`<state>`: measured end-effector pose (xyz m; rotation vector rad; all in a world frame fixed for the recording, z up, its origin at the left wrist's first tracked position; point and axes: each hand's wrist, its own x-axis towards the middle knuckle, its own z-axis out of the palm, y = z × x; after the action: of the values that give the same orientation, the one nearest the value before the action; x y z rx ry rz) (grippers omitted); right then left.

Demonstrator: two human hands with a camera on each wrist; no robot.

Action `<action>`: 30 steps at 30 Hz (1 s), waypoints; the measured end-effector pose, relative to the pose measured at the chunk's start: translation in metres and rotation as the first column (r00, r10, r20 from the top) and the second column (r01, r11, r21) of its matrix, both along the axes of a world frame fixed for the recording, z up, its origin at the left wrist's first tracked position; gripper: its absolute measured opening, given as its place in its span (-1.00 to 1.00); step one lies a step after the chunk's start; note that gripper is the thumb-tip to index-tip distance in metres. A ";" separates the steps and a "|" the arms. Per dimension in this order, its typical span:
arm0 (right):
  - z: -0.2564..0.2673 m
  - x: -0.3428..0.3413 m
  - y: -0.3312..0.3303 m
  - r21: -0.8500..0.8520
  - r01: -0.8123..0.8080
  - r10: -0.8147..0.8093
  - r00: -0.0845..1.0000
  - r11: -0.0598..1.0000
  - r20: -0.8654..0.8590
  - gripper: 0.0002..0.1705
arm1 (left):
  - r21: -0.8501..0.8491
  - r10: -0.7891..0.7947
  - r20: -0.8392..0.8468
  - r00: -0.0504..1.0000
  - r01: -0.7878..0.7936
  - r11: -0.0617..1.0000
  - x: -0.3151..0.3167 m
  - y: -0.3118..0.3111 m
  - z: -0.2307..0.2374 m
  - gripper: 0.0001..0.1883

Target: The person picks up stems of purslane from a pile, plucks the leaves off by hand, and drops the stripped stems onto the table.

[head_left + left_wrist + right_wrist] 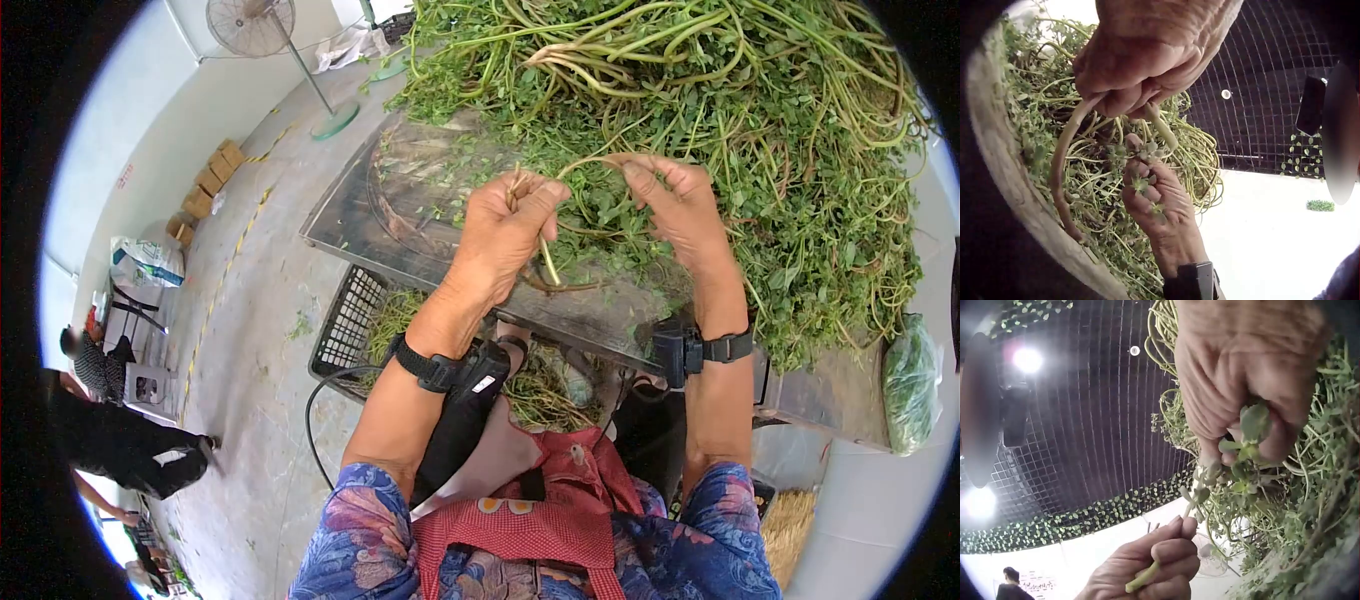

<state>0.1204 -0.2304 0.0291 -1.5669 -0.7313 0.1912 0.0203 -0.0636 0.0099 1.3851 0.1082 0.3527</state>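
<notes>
Curled fingers of the left hand [505,225] grip a few thick stems [550,262], whose ends stick out below the fist; the left wrist view shows a brownish stem [1063,169] bending down from it. To its right, the right hand [685,215] pinches a thin stem [590,162] that arches across to the left hand. Small leaves [1254,425] show at the right fingertips in the right wrist view. Both hands are above the front part of a dark table [420,245], beside a large heap of leafy green stems [800,200].
Below the table stands a black crate [345,320] with greens in it, and more stems [550,395] lie near the feet. A filled plastic bag [910,385] sits at the table's right end. A fan [335,120], cardboard boxes [208,181] and a person in black [120,435] are to the left.
</notes>
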 end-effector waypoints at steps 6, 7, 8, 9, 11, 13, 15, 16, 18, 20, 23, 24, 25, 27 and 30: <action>-0.012 0.008 0.008 -0.130 0.133 -0.084 0.940 0.983 0.330 -0.78 | -0.039 -0.023 0.014 1.000 0.023 0.999 -0.002 0.002 0.002 -0.81; -0.014 0.009 0.009 -0.117 0.241 -0.169 0.886 0.963 0.432 -0.79 | -0.039 -0.023 0.010 1.000 0.023 0.999 -0.002 0.000 0.002 -0.81; -0.017 0.009 0.011 -0.119 0.241 -0.169 0.888 0.963 0.428 -0.79 | -0.016 -0.042 0.049 0.998 0.043 0.999 -0.001 -0.002 0.002 -0.81; -0.016 0.005 0.017 -0.038 0.345 -0.288 0.835 0.938 0.470 -0.79 | 0.007 -0.063 0.088 0.994 0.063 0.998 0.000 -0.005 0.002 -0.81; -0.012 -0.001 0.024 0.047 0.440 -0.402 0.766 0.897 0.502 -0.80 | -0.007 -0.053 0.077 0.996 0.054 0.999 0.001 -0.005 0.007 -0.81; -0.008 -0.007 0.027 0.064 0.559 -0.493 0.665 0.827 0.561 -0.78 | -0.020 -0.042 0.066 0.997 0.044 0.999 0.000 -0.005 0.010 -0.81; -0.011 -0.008 0.030 0.089 0.572 -0.521 0.659 0.815 0.543 -0.80 | -0.034 -0.068 0.046 0.997 0.070 0.997 -0.002 -0.007 0.013 -0.81; -0.010 -0.008 0.031 0.119 0.584 -0.550 0.649 0.803 0.526 -0.80 | -0.036 -0.068 0.046 0.997 0.070 0.997 -0.005 -0.006 0.016 -0.81; 0.009 0.000 0.014 0.106 0.519 -0.437 0.800 0.848 -0.412 -0.83 | -0.179 -0.113 0.048 0.992 0.120 0.976 -0.014 0.003 0.023 -0.80; 0.003 0.037 -0.027 0.604 0.407 0.025 0.815 0.685 -0.578 -0.91 | -0.279 -0.150 0.068 0.986 0.163 0.946 -0.023 0.026 0.028 -0.80; 0.010 0.033 -0.044 0.725 0.191 0.231 0.868 0.661 -0.440 -0.90 | -0.501 -0.281 0.125 0.952 0.304 0.810 -0.021 0.044 0.026 -0.79; 0.006 0.033 -0.041 0.729 0.159 0.264 0.864 0.665 -0.430 -0.91 | -0.604 -0.373 0.166 0.913 0.393 0.693 -0.019 0.046 0.022 -0.79; 0.003 0.032 -0.041 0.734 0.130 0.296 0.858 0.667 -0.420 -0.89 | -0.655 -0.425 0.187 0.885 0.435 0.618 -0.017 0.047 0.017 -0.77; 0.006 0.026 -0.035 0.569 0.203 0.100 0.885 0.797 -0.456 -0.86 | -0.679 -0.466 0.181 0.866 0.453 0.578 -0.015 0.046 0.012 -0.77; 0.008 0.023 -0.035 0.219 0.263 -0.179 0.923 0.940 -0.341 -0.84 | -0.711 -0.543 0.197 0.816 0.500 0.494 -0.013 0.047 0.010 -0.75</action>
<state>0.1429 -0.2652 0.0369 -1.3131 -0.3064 0.1652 0.0076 -0.0168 0.0197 0.5365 -0.1295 -0.2535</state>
